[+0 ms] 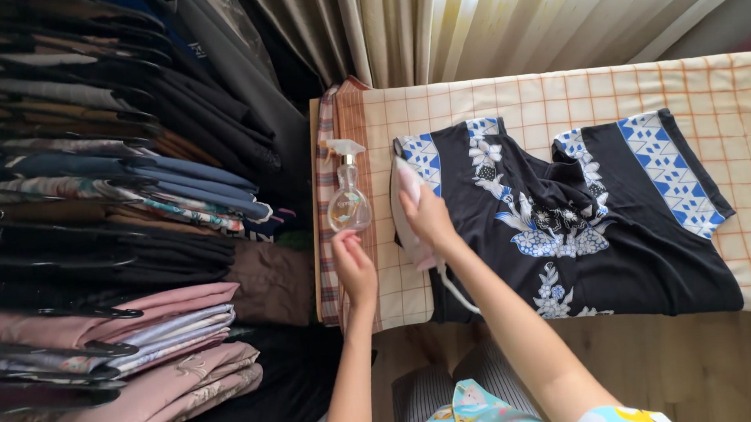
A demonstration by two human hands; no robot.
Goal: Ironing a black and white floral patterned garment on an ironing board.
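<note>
A black garment (620, 239) with blue and white floral and patterned bands lies spread on a checked ironing surface (734, 102). My right hand (428, 221) grips a white and pink iron (406, 209) standing at the garment's left edge; its cord hangs down beside my forearm. My left hand (355, 269) rests on the striped cloth just below a clear spray bottle (348, 195), fingers loosely curled, holding nothing.
A rack of hanging clothes (106, 210) in dark, pink and patterned fabrics fills the left side. Beige curtains (468, 23) hang behind the surface. Wooden floor (706, 364) shows below the board's front edge.
</note>
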